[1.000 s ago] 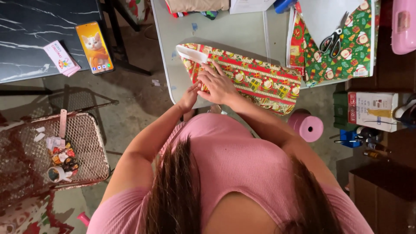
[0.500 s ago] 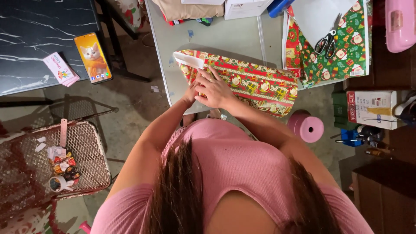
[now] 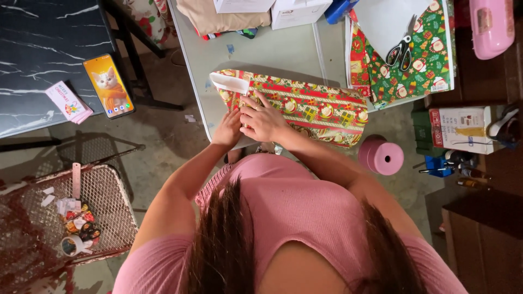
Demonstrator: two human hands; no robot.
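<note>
Red-and-green festive paper already covers most of the long parcel [image 3: 297, 109] on the counter [image 3: 272, 54]. The right hand [image 3: 265, 121] presses flat and unclenched on it; the left hand [image 3: 229, 128] pinches its near edge. The white-backed end flap [image 3: 230, 83], just beyond both, looks unfolded.

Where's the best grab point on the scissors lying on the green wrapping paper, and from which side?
Take the scissors by the black loop handles at their lower end, probably coming in from the table's near edge. The blades point away up the white sheet, and the handles lie clear of the green wrapping paper pile's edges.
</note>
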